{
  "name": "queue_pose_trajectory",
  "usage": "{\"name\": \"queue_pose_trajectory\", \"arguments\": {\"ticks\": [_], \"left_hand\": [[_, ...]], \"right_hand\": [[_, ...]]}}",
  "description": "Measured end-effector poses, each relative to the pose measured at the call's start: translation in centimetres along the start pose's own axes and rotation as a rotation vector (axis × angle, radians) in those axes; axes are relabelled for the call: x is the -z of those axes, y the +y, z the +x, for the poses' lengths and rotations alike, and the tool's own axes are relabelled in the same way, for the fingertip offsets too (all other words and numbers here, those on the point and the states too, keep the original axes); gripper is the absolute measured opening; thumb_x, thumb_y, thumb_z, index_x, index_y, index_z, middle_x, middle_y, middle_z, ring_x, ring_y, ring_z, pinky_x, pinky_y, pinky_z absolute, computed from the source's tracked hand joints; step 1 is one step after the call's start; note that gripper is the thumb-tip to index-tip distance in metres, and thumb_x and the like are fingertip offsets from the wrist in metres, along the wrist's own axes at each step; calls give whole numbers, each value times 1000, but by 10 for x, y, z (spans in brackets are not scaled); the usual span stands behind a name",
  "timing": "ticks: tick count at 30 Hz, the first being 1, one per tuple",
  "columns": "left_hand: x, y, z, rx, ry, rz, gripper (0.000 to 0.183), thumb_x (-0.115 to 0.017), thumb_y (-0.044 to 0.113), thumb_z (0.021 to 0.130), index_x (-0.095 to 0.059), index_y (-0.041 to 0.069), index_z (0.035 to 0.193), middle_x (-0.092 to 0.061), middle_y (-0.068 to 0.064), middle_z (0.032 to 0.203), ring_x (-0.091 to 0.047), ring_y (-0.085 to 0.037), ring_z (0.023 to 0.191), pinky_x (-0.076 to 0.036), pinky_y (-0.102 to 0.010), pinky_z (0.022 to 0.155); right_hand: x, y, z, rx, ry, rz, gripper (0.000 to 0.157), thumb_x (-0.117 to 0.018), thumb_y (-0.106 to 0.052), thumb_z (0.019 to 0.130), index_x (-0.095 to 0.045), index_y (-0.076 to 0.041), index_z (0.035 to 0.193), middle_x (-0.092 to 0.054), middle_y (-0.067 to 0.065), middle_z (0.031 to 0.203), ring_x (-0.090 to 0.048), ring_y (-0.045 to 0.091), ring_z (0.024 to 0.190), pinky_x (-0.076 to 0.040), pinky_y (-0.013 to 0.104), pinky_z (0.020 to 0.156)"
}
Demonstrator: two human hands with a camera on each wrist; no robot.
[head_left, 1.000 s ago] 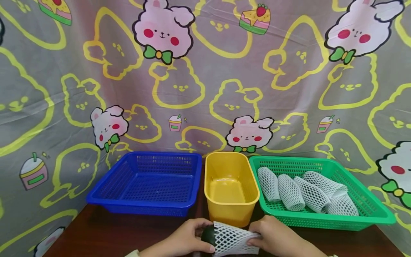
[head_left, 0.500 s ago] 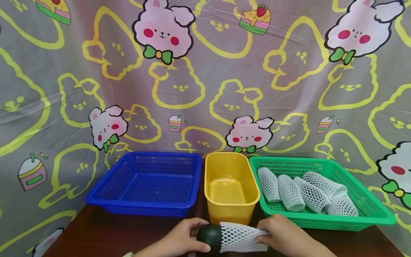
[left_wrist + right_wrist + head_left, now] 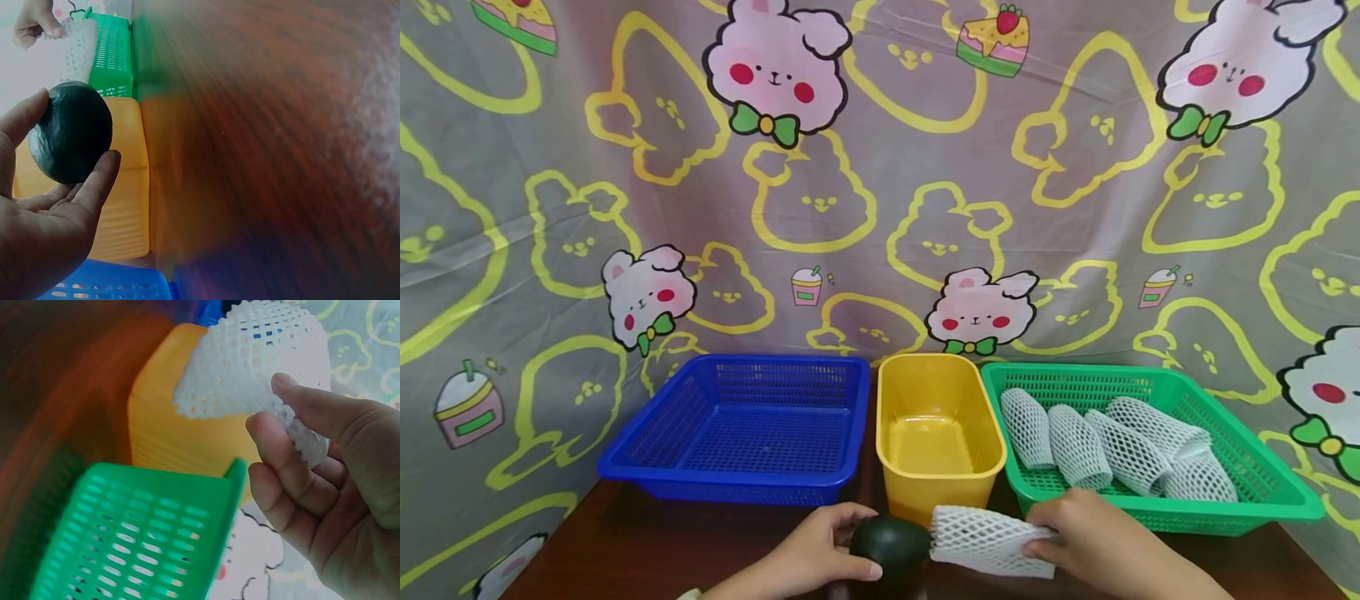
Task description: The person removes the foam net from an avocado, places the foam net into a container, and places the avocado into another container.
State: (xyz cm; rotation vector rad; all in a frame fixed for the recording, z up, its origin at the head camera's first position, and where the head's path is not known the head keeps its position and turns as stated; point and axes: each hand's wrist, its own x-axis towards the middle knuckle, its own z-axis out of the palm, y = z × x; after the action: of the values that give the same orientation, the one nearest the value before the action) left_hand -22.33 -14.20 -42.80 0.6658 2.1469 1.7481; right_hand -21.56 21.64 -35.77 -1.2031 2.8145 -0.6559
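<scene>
My left hand (image 3: 811, 550) holds a dark green, smooth, egg-shaped avocado (image 3: 889, 547) between thumb and fingers, in front of the yellow bin. In the left wrist view the bare avocado (image 3: 72, 132) sits at the fingertips, with its whole near side showing. Just to its right, my right hand (image 3: 1093, 533) pinches one end of a white foam net sleeve (image 3: 981, 540). The sleeve's other end lies right beside the avocado's tip. Seen from the right wrist, the net sleeve (image 3: 250, 369) is bunched between thumb and forefinger and flares wide beyond them.
Behind the hands stands a yellow bin (image 3: 936, 492), with nothing seen inside. A blue basket (image 3: 737, 475) is to its left. On the right, a green basket (image 3: 1157, 510) holds several white foam net sleeves (image 3: 1078, 446). All stand on a dark wooden table (image 3: 625, 542) before a patterned cloth (image 3: 880, 167).
The net sleeve has slid rightward off the avocado in my right hand; a second ago it covered most of it. My left hand has shifted slightly left with the avocado.
</scene>
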Motion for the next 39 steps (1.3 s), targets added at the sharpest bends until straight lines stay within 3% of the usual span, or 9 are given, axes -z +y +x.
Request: {"name": "queue_pose_trajectory", "arguments": {"ticks": [7, 17, 21, 26, 30, 39], "left_hand": [[1, 0, 0, -13, 4, -2, 52, -81, 9, 74, -58, -7, 118, -66, -10, 105, -66, -18, 93, -54, -26, 78], [1, 3, -2, -9, -11, -33, 52, -80, 8, 75, -57, -8, 119, -66, -11, 106, -66, -19, 94, -54, -27, 78], [2, 4, -2, -4, -12, -34, 52, -80, 8, 75, -57, -8, 119, -66, -11, 107, -66, -19, 94, -54, -27, 78], [2, 5, -2, -3, -2, -22, 52, -80, 8, 75, -57, -8, 119, -66, -11, 107, -66, -19, 94, -54, -27, 79], [1, 5, -3, -11, 3, -9, 52, -80, 8, 75, -57, -8, 118, -66, -11, 106, -66, -18, 94, -54, -27, 79], [0, 7, -3, -7, 4, -10, 52, -80, 7, 75, -57, -8, 119, -66, -11, 106, -66, -19, 94, -54, -27, 79]], "right_hand": [[15, -3, -4, 169, 138, 2, 11, -74, -25, 86, -66, -25, 78, -51, -25, 68, -42, -9, 56, -38, 10, 48], [40, -16, 1, 193, 202, 61, 8, -74, -23, 86, -67, -21, 83, -51, -22, 65, -44, -8, 54, -39, 12, 44], [52, -24, 8, 104, 202, 80, 9, -72, -27, 88, -68, -20, 85, -56, -20, 67, -47, -4, 54, -41, 17, 43], [59, -31, 23, -56, 244, -1, 19, -73, -36, 86, -65, -19, 82, -56, -17, 66, -47, 1, 53, -40, 21, 43], [59, -34, 37, -157, 309, -81, 21, -78, -32, 83, -63, -18, 79, -57, -14, 65, -47, 3, 53, -38, 22, 42], [54, -36, 72, -336, 394, -96, 23, -79, -22, 82, -61, -8, 77, -56, -3, 60, -47, 12, 45, -41, 25, 40]]}}
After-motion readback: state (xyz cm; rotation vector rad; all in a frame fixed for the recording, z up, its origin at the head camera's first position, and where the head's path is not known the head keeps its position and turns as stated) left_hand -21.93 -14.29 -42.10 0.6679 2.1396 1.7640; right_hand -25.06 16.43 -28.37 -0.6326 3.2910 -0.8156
